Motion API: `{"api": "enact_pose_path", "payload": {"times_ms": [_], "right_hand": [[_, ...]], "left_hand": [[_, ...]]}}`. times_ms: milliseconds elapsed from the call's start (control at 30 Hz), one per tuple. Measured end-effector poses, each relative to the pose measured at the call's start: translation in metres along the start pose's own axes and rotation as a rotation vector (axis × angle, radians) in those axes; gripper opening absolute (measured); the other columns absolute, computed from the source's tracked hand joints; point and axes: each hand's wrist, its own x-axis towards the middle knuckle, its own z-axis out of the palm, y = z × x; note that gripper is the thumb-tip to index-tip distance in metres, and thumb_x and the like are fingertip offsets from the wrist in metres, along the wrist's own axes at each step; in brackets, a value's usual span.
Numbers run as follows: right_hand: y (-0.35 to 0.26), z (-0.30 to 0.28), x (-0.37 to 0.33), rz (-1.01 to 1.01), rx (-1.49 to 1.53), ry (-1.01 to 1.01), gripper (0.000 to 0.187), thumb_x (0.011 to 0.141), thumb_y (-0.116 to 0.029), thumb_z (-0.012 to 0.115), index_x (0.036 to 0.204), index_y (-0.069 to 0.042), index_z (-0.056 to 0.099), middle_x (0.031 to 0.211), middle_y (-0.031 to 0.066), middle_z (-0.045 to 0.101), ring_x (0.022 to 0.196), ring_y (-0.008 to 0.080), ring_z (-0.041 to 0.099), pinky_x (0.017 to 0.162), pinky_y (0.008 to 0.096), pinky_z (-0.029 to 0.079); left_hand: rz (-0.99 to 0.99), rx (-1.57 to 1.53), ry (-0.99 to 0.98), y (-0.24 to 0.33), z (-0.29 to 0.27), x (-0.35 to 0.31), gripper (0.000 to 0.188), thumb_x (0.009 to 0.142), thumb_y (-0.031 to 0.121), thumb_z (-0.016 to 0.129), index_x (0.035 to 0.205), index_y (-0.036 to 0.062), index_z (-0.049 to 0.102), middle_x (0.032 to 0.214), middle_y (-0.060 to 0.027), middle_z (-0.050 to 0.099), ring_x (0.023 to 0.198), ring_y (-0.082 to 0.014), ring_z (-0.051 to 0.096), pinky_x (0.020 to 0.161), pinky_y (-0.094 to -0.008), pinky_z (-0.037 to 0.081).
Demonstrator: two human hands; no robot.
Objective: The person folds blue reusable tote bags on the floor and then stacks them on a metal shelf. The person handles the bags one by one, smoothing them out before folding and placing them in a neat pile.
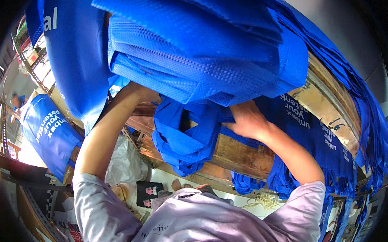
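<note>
A thick stack of blue fabric tote bags (197,47) fills the upper middle, its folded edges facing me. My left hand (142,93) reaches beneath the stack's left side; its fingers are hidden by the fabric. At the lower right edge, my right hand (248,119) is closed on the blue bags, though some of its fingers are covered. A bunch of looped blue handles (184,135) hangs down between my hands. Beside my left arm, a large blue bag panel (76,51) with white lettering hangs close.
Behind the handles runs a wooden plank shelf (240,155). More blue bags (314,139) drape over it at the right. Another blue bag (48,134) hangs at the left near metal racking. A whitish plastic bag (125,163) lies below my left arm, with straw-like scraps (262,201) on the tiled floor.
</note>
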Motion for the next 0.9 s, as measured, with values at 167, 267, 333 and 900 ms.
{"api": "enact_pose_path", "payload": {"times_ms": [167, 267, 333, 900], "right_hand": [[-0.017, -0.011, -0.004, -0.021, -0.047, 0.040, 0.083, 0.066, -0.027, 0.076, 0.133, 0.000, 0.036, 0.131, 0.0245, 0.041, 0.120, 0.0416, 0.041, 0.098, 0.0497, 0.035], [-0.020, 0.001, 0.001, -0.070, -0.062, 0.003, 0.084, 0.068, -0.028, 0.076, 0.135, 0.000, 0.035, 0.131, 0.0236, 0.041, 0.121, 0.0408, 0.040, 0.099, 0.0512, 0.034], [-0.009, 0.006, 0.006, -0.030, -0.008, -0.029, 0.084, 0.068, -0.030, 0.076, 0.134, 0.001, 0.035, 0.131, 0.0242, 0.041, 0.120, 0.0404, 0.042, 0.099, 0.0484, 0.036], [0.000, -0.011, 0.018, -0.081, 0.031, -0.123, 0.091, 0.066, -0.027, 0.075, 0.140, 0.000, 0.029, 0.138, 0.0270, 0.037, 0.127, 0.0392, 0.038, 0.106, 0.0436, 0.032]], "left_hand": [[-0.012, -0.006, -0.013, 0.002, 0.005, -0.002, 0.105, 0.052, 0.040, 0.083, 0.141, 0.0175, 0.031, 0.140, -0.0194, 0.037, 0.128, -0.0423, 0.034, 0.104, -0.0521, 0.033], [-0.032, -0.011, 0.011, 0.002, 0.003, -0.001, 0.107, 0.052, 0.041, 0.083, 0.141, 0.0177, 0.030, 0.140, -0.0200, 0.036, 0.128, -0.0433, 0.034, 0.103, -0.0520, 0.033], [-0.037, -0.030, 0.032, 0.001, 0.001, 0.007, 0.108, 0.052, 0.041, 0.083, 0.142, 0.0179, 0.029, 0.140, -0.0204, 0.036, 0.128, -0.0440, 0.034, 0.103, -0.0520, 0.034], [-0.258, -0.160, 0.047, -0.036, 0.041, 0.008, 0.111, 0.045, 0.045, 0.086, 0.138, 0.0119, 0.036, 0.124, -0.0206, 0.047, 0.115, -0.0400, 0.048, 0.093, -0.0498, 0.044]]}}
